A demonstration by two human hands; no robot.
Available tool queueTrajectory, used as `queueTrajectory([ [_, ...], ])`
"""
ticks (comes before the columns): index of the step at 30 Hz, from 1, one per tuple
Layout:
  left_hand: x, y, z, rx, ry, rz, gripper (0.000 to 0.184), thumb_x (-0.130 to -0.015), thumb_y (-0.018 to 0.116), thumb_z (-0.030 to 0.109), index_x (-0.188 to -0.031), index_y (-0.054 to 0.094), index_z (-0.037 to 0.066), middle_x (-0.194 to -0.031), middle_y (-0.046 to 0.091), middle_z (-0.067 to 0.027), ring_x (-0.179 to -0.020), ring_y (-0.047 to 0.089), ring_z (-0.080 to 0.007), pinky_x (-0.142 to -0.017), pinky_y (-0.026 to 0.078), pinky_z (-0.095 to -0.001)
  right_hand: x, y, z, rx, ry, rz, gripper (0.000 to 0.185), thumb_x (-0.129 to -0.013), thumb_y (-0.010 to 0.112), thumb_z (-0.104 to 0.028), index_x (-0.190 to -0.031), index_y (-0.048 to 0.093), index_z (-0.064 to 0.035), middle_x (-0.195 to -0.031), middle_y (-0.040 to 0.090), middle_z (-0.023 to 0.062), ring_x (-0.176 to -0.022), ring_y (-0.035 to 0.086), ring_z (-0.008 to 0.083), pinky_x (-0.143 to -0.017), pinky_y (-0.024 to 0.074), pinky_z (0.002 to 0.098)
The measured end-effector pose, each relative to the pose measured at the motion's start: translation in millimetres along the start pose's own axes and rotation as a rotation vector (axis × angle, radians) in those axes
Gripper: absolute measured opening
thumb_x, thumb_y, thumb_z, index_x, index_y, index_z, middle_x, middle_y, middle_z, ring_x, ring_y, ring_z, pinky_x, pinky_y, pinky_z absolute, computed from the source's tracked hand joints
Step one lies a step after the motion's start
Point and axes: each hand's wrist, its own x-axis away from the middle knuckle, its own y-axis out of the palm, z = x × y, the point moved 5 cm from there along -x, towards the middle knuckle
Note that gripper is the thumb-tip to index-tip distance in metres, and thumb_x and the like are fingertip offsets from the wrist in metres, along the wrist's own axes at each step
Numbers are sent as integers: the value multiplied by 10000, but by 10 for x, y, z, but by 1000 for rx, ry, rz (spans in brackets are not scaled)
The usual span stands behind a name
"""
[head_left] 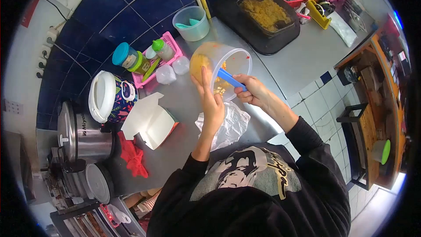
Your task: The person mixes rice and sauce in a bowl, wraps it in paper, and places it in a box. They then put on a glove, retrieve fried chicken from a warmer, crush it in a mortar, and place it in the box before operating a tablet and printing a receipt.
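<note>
My left hand (209, 101) is wrapped round the underside of a clear plastic tub (206, 55), which is tilted with its mouth to the right. Bits of yellow and orange food show inside it. The fingers of my right hand (251, 91) are closed round the handle of a blue utensil (230, 79), whose far end is inside the tub. Below the tub lies a crumpled clear plastic bag (230, 125) on the metal counter (188, 138). Left of the bag stands an open white paper box (151, 125).
A glass dish of yellow-brown food (265, 13) sits on a black tray (228, 6) at the back. A pink basket (173, 46) with jars, a patterned container (120, 98), a steel cooker (90, 136) and a red cloth (133, 156) are on the left.
</note>
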Motion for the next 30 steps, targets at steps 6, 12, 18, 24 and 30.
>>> queueTrajectory([
  [6,-181,-159,63,-4,13,-18,683,-812,359,-73,-1465,195,40,-1443,272,-310,-1347,246,-460,-1081,270,-467,-11,-18,38,-378,165,-102,106,-974,453,-193,-1040,427,-115,-640,414,-8,-402,274,15,-311,179,169],
  [12,-542,-333,-109,-99,-72,-174,446,-902,382,9,-1344,353,65,-1097,578,-307,-975,583,-466,-795,460,-483,235,-20,-42,-348,135,56,140,-973,446,-185,-1069,431,-85,-645,422,1,-417,294,18,-318,188,170],
  [18,-804,-294,39,-406,98,-305,370,-914,452,51,-1280,486,95,-826,639,-259,-786,624,-438,-668,471,-507,324,-277,-144,137,4,347,197,-963,472,-186,-1055,489,-12,-671,483,62,-434,339,85,-346,237,234],
  [24,-829,28,17,-393,244,-408,348,-906,478,52,-1252,513,73,-815,634,-265,-785,622,-437,-668,483,-504,233,-368,-74,579,0,510,209,-948,521,-185,-987,581,11,-638,505,85,-425,400,125,-346,274,289],
  [30,-844,207,4,-345,239,-430,307,-900,489,42,-1204,531,36,-823,629,-271,-793,622,-434,-684,484,-502,81,-301,-77,615,66,366,208,-941,531,-192,-1000,583,0,-641,503,86,-397,367,111,-335,247,263],
])
